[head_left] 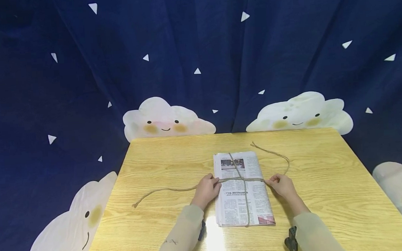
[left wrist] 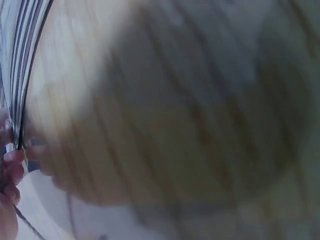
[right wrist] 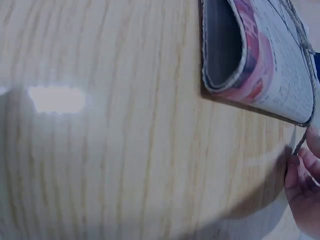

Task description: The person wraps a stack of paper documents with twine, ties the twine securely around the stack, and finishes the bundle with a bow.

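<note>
A folded stack of newspapers [head_left: 231, 204] lies on the table, tied round lengthwise and crosswise with thin brown twine [head_left: 245, 195]. The twine strands cross near the middle of the top sheet. At the stack's left edge my left hand [head_left: 205, 190] pinches the crosswise twine, and a loose tail runs out to the left. On the opposite edge my right hand [head_left: 283, 185] pinches the twine between thumb and fingers; another tail curves away behind it. In the right wrist view, the folded newspaper edge [right wrist: 250, 75] bulges open, and the twine bends down its side to the fingertips.
The wooden table [head_left: 328, 171] extends around the stack on all sides. A dark blue curtain [head_left: 196, 45] with white triangles and smiling clouds hangs right behind its far edge. A black device [head_left: 291, 239] sits by the right sleeve.
</note>
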Tool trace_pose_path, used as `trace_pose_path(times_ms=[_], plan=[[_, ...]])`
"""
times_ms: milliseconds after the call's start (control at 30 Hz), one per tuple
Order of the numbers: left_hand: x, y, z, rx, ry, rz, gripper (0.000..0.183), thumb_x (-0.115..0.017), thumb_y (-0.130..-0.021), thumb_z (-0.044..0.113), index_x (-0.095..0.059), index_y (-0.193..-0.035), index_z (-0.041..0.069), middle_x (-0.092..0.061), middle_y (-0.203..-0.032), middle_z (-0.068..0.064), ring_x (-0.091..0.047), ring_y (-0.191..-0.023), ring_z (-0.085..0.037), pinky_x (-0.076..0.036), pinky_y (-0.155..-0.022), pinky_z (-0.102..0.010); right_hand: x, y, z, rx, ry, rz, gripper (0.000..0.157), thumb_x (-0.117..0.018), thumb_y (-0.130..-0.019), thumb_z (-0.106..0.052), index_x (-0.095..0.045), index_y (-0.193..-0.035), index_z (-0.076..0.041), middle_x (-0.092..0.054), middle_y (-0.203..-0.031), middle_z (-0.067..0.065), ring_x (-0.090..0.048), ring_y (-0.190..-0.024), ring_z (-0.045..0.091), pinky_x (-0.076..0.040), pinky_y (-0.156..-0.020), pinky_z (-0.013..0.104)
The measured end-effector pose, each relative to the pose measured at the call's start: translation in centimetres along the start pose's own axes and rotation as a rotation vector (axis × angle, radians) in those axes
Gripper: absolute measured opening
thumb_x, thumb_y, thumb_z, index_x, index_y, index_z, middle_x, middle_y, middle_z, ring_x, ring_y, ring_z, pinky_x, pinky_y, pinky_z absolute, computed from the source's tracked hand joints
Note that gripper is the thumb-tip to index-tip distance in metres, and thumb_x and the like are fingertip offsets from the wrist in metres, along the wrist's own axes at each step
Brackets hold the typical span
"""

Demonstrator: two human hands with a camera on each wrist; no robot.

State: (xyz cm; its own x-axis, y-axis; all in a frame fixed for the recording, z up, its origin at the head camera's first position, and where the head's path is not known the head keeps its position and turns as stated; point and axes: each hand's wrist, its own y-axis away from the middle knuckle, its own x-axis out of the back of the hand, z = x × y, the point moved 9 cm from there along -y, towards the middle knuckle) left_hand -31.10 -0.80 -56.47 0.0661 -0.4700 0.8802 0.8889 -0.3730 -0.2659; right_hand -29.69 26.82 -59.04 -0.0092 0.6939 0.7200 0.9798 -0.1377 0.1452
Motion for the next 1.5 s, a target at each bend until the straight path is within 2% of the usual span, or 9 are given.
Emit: trace_pose_path(times_ms=[167, 300, 467, 533, 800, 1100, 1233, 1400, 1500], plan=[[-0.1, 0.0, 0.1, 0.013, -0.043, 0.016, 0.024, -0.067, -0.083, 0.024, -0.071, -0.100, 0.007, -0.054, -0.079, -0.003, -0.050, -0.066, -0.014, -0.046, -0.062, -0.026, 0.8, -0.4, 0.6, -0.051, 0.005, 0.072, 0.025, -0.057, -0.087, -0.017, -0.054, -0.092, 0.007, -0.056, -0.076, 0.016, -0.051, -0.065, 0.023, -0.042, -0.054, 0.029], [-0.4, 0.0, -0.2, 0.036, -0.049, 0.022, 0.023, -0.066, -0.084, 0.024, -0.071, -0.101, 0.009, -0.055, -0.080, -0.003, -0.050, -0.067, -0.014, -0.046, -0.062, -0.026, 1.4, -0.7, 1.3, -0.093, 0.027, 0.159, 0.023, -0.050, -0.086, -0.003, -0.046, -0.102, 0.012, -0.050, -0.092, 0.029, -0.052, -0.072, 0.034, -0.047, -0.060, 0.041], [-0.6, 0.1, -0.9, 0.100, 0.024, 0.030, 0.022, -0.065, -0.085, 0.023, -0.070, -0.102, 0.010, -0.051, -0.075, -0.001, -0.042, -0.061, -0.011, -0.039, -0.055, -0.022, 2.0, -0.5, 2.3, -0.183, 0.020, 0.271, 0.041, -0.050, -0.080, 0.005, -0.033, -0.116, 0.015, -0.033, -0.108, 0.036, -0.048, -0.081, 0.048, -0.048, -0.068, 0.050], [-0.4, 0.1, -0.7, 0.087, 0.030, 0.054, 0.021, -0.065, -0.085, 0.021, -0.071, -0.101, 0.009, -0.054, -0.076, -0.002, -0.047, -0.063, -0.012, -0.042, -0.057, -0.023, 2.1, -0.4, 2.7, -0.231, 0.015, 0.301, 0.048, -0.051, -0.078, 0.004, -0.029, -0.118, 0.018, -0.032, -0.109, 0.039, -0.047, -0.082, 0.051, -0.048, -0.069, 0.053], [0.1, 0.3, 0.7, -0.020, 0.027, 0.163, 0.015, -0.060, -0.087, 0.008, -0.067, -0.099, 0.003, -0.061, -0.082, -0.005, -0.060, -0.075, -0.017, -0.051, -0.069, -0.027, 2.9, -0.4, 3.0, -0.298, 0.074, 0.285, 0.040, -0.044, -0.079, -0.002, -0.034, -0.108, 0.024, -0.040, -0.099, 0.041, -0.046, -0.088, 0.055, -0.046, -0.072, 0.056], [0.0, 0.7, 0.5, 0.029, 0.027, 0.140, 0.013, -0.064, -0.084, 0.011, -0.072, -0.094, 0.008, -0.065, -0.086, -0.004, -0.062, -0.080, -0.018, -0.051, -0.074, -0.027, 3.7, -1.2, 3.5, -0.269, 0.270, 0.241, 0.031, -0.032, -0.085, 0.000, -0.045, -0.090, 0.029, -0.046, -0.090, 0.039, -0.049, -0.090, 0.050, -0.047, -0.073, 0.051], [-0.3, 0.7, 0.1, 0.050, 0.037, 0.106, 0.015, -0.064, -0.083, 0.009, -0.071, -0.096, 0.009, -0.067, -0.090, -0.005, -0.062, -0.083, -0.019, -0.051, -0.077, -0.028, 3.7, -1.1, 4.2, -0.352, 0.167, 0.259, 0.037, -0.029, -0.088, -0.002, -0.036, -0.104, 0.031, -0.044, -0.098, 0.041, -0.048, -0.093, 0.052, -0.048, -0.074, 0.052], [-0.5, 0.7, -0.1, 0.067, 0.065, 0.065, 0.017, -0.064, -0.083, 0.007, -0.071, -0.099, 0.008, -0.067, -0.092, -0.005, -0.063, -0.084, -0.018, -0.052, -0.076, -0.027, 3.9, -0.8, 5.0, -0.376, -0.135, 0.355, 0.043, -0.031, -0.091, -0.010, -0.032, -0.121, 0.020, -0.044, -0.111, 0.039, -0.047, -0.099, 0.051, -0.045, -0.079, 0.055], [-0.5, 0.6, -0.1, 0.071, 0.075, 0.058, 0.017, -0.064, -0.083, 0.007, -0.071, -0.099, 0.008, -0.067, -0.091, -0.004, -0.063, -0.083, -0.018, -0.052, -0.075, -0.027, 4.0, -0.4, 5.7, -0.390, -0.322, 0.364, 0.044, -0.031, -0.093, -0.014, -0.039, -0.127, 0.012, -0.044, -0.121, 0.034, -0.046, -0.105, 0.045, -0.043, -0.085, 0.051]])
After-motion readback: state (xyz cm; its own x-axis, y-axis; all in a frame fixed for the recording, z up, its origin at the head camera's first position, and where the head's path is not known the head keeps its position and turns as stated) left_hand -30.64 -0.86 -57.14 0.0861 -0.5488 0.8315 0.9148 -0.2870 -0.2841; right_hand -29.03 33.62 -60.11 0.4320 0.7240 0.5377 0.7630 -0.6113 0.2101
